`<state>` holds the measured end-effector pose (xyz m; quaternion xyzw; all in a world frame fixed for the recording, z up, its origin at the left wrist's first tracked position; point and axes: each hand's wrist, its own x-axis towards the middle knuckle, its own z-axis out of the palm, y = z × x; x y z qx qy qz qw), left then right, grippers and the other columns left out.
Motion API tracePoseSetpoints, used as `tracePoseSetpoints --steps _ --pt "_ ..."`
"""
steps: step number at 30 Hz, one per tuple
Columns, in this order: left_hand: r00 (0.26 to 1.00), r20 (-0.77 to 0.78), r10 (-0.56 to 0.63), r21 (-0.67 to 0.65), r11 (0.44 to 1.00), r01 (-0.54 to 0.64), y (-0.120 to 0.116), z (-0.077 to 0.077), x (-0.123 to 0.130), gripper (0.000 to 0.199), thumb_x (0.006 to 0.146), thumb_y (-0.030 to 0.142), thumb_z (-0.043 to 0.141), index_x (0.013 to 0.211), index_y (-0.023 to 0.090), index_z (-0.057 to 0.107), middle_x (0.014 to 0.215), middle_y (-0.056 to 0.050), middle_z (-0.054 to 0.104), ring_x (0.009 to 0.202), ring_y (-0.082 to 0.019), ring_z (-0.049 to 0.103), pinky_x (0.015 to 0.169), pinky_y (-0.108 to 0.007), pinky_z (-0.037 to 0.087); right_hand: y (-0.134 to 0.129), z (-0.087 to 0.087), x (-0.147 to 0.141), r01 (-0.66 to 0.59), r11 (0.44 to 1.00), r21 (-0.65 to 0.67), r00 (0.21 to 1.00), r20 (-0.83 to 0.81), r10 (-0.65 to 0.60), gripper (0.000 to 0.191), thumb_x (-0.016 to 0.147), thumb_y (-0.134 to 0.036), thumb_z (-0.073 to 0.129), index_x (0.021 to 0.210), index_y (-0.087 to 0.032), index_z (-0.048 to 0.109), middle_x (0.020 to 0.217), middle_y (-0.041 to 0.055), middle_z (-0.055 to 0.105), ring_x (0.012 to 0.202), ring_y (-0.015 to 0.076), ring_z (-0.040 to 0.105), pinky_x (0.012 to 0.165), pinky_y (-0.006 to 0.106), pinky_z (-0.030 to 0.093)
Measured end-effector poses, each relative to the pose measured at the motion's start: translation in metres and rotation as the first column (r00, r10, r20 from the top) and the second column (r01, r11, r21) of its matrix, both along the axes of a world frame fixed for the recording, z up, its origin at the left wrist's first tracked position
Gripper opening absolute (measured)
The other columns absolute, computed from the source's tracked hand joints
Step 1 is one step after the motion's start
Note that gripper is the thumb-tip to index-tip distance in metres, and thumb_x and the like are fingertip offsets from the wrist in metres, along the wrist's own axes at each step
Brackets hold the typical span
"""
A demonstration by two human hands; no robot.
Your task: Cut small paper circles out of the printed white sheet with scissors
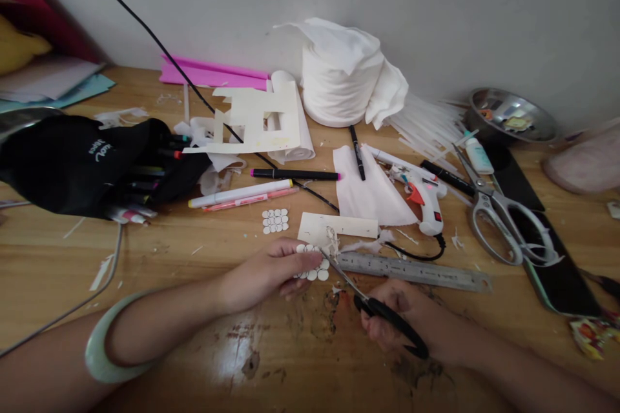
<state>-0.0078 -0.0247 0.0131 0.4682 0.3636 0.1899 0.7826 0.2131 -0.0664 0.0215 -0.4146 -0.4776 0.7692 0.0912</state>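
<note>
My left hand (281,269) pinches a small white paper piece with a scalloped edge of joined circles (317,271), thumb on top. My right hand (400,316) is wrapped round the black handles of small scissors (387,317), whose blades point up and left and reach the paper's right edge. A similar cluster of white circles (275,221) lies on the table behind my left hand. Just beyond the scissors rests a metal ruler (411,269), and a cream paper strip (339,226) lies behind the paper piece.
Markers (295,174) lie across the middle. A white glue gun (429,203), large scissors (498,213) and a dark phone (562,271) are at right. A black pen pouch (87,161) sits left. A white fabric roll (339,84) stands at the wall; a black cable crosses the table.
</note>
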Motion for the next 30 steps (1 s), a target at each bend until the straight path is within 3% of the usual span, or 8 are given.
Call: tracePoseSetpoints --steps 7,10,16,30 --pt "0.999 -0.005 0.053 -0.021 0.998 -0.053 -0.0023 0.0002 0.002 0.04 0.079 0.046 0.051 0.054 0.016 0.045 0.043 0.006 0.038 0.04 -0.006 0.031 0.042 -0.021 0.024 0.001 0.002 -0.0022 0.043 0.998 -0.037 0.999 -0.009 -0.044 0.044 0.066 -0.056 0.062 0.067 -0.012 0.057 0.052 -0.0033 0.042 0.045 0.0064 0.033 0.043 0.021 0.023" --pt "0.999 -0.042 0.012 0.003 1.0 -0.011 -0.0027 0.0012 0.0026 0.041 0.077 0.05 0.052 0.056 0.015 0.045 0.048 0.006 0.041 0.043 -0.006 0.033 0.044 -0.02 0.025 0.002 0.0055 -0.0035 0.08 0.996 -0.036 0.997 -0.006 -0.08 0.047 0.066 -0.059 0.061 0.064 -0.012 0.054 0.055 -0.0028 0.043 0.047 0.0056 0.033 0.042 0.02 0.024" --pt "0.99 -0.086 -0.114 0.048 0.992 0.118 -0.0057 -0.0007 0.0041 0.042 0.081 0.053 0.047 0.061 0.015 0.044 0.051 0.006 0.039 0.046 -0.007 0.032 0.044 -0.02 0.023 0.0018 0.0058 -0.0033 -0.017 1.0 -0.011 0.999 -0.052 0.016 0.055 0.068 -0.069 0.051 0.063 -0.015 0.046 0.051 -0.006 0.037 0.042 0.0038 0.027 0.038 0.019 0.019" --pt "0.97 -0.046 -0.238 0.183 0.953 0.242 -0.0076 -0.0058 0.0054 0.047 0.088 0.052 0.036 0.061 0.015 0.046 0.052 0.005 0.038 0.047 -0.007 0.033 0.045 -0.018 0.024 -0.0018 0.0024 -0.0069 -0.023 1.0 -0.017 1.0 -0.016 0.023 0.053 0.07 -0.065 0.052 0.054 -0.017 0.037 0.052 -0.006 0.033 0.044 0.0038 0.026 0.04 0.019 0.019"
